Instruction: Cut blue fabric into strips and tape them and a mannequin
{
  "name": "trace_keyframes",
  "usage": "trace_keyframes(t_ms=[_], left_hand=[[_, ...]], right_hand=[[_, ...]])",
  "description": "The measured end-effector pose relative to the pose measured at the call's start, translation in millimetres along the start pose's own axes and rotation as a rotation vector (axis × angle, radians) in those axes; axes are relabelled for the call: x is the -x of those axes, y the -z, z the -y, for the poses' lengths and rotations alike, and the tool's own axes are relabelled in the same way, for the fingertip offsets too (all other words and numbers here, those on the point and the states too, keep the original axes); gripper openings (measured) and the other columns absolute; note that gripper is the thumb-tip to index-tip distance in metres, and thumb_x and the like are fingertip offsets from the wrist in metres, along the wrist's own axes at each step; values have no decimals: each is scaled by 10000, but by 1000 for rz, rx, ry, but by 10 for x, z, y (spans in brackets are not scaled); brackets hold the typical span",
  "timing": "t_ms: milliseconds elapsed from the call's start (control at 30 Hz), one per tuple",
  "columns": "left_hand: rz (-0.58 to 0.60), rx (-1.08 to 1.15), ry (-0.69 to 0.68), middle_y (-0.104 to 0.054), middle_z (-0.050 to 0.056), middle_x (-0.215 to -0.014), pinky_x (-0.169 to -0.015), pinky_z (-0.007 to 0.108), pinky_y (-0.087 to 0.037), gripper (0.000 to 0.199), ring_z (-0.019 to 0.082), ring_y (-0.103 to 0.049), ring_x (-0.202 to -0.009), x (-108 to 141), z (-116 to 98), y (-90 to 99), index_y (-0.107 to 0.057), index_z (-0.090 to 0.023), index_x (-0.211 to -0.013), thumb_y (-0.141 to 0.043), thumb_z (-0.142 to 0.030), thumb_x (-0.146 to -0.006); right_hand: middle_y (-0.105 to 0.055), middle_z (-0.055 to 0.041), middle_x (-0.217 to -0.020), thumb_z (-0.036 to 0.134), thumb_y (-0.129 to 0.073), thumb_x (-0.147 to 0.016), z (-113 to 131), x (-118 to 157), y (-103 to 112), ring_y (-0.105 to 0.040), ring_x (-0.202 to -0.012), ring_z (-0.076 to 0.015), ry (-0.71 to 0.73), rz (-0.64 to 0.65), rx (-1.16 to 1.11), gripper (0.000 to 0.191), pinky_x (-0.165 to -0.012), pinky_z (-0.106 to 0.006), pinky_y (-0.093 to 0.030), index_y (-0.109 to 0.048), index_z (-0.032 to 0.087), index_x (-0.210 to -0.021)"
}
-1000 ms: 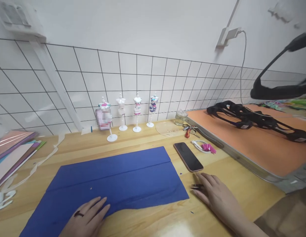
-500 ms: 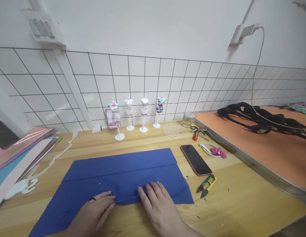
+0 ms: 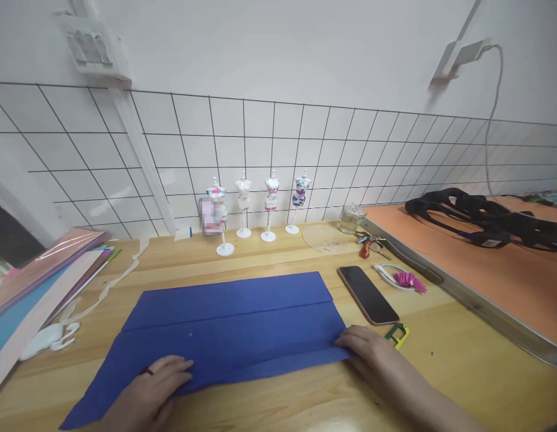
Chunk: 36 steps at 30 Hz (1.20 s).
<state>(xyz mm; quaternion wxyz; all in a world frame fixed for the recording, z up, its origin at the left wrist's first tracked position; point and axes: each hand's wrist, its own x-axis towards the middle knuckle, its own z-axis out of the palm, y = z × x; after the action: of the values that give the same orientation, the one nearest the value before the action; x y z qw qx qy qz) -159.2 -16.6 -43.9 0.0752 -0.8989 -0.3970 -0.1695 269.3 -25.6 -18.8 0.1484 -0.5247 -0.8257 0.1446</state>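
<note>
A large sheet of blue paper [image 3: 233, 327] lies folded lengthwise on the wooden table [image 3: 440, 372]. My left hand [image 3: 147, 393] presses flat on the paper's near left part, fingers apart, a dark ring on one finger. At the paper's right end, my right hand [image 3: 372, 357] rests on the fold's corner, fingers pressing down. Yellow-green thread snips [image 3: 397, 334] lie just right of that hand, partly hidden by it. A dark phone [image 3: 368, 294] lies beyond them.
Several tiny dress mannequins [image 3: 255, 207] stand by the tiled wall. Coloured paper sheets [image 3: 30, 288] are stacked at the left, with white ribbon [image 3: 98, 291] beside them. An orange mat [image 3: 494, 270] with black straps [image 3: 485, 219] is at the right. A glass jar [image 3: 352, 219], a pink flower [image 3: 408, 279] and a clear disc [image 3: 327, 237] sit behind the phone.
My right hand slid from the paper's middle along the fold to its right end, now covering part of the snips. The left hand stayed pressing the paper. The view shifted slightly left.
</note>
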Motion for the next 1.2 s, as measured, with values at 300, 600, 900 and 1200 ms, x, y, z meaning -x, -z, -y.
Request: trace_keyframes(t_ms=[300,600,900,1200], left_hand=[[103,303,748,-734,-73,-841,-709,198,-537,194,177,-675,-809,516,652,245,-695,-358,-785,-579,-468,-675],[83,407,991,-724,-46,-923,-823,272,-500,294,219,-637,-927,272,720,426,-689,-302,-758,-548,-541,-662],[77,294,904,-717,-39,-937,-784,231,-472,341,195,-629,-927,162,778,303,-655,-268,-850,-450,-529,-770],[117,143,926,-726,-4,-870,-693,271,-465,290,229,-657,-829,134,788,213,-634,-265,-839,-459,-485,-768]], right_hand=[[-667,-47,-857,452,-383,-860,-178,-177,74,-604,-836,-222,-294,19,-560,368,-722,-295,-476,-624,173,-869],[-665,-48,-732,533,-339,-838,-245,-353,-14,-607,-817,-255,-368,-89,-375,443,-705,-297,-471,-612,191,-769],[-681,-57,-715,476,-282,-865,-360,-482,-194,-640,-726,-251,-484,-102,27,400,-590,-282,-424,-579,232,-755],[-658,-58,-650,430,-266,-881,-286,-560,-252,-643,-674,-255,-493,-76,309,368,-522,-288,-382,-529,228,-720]])
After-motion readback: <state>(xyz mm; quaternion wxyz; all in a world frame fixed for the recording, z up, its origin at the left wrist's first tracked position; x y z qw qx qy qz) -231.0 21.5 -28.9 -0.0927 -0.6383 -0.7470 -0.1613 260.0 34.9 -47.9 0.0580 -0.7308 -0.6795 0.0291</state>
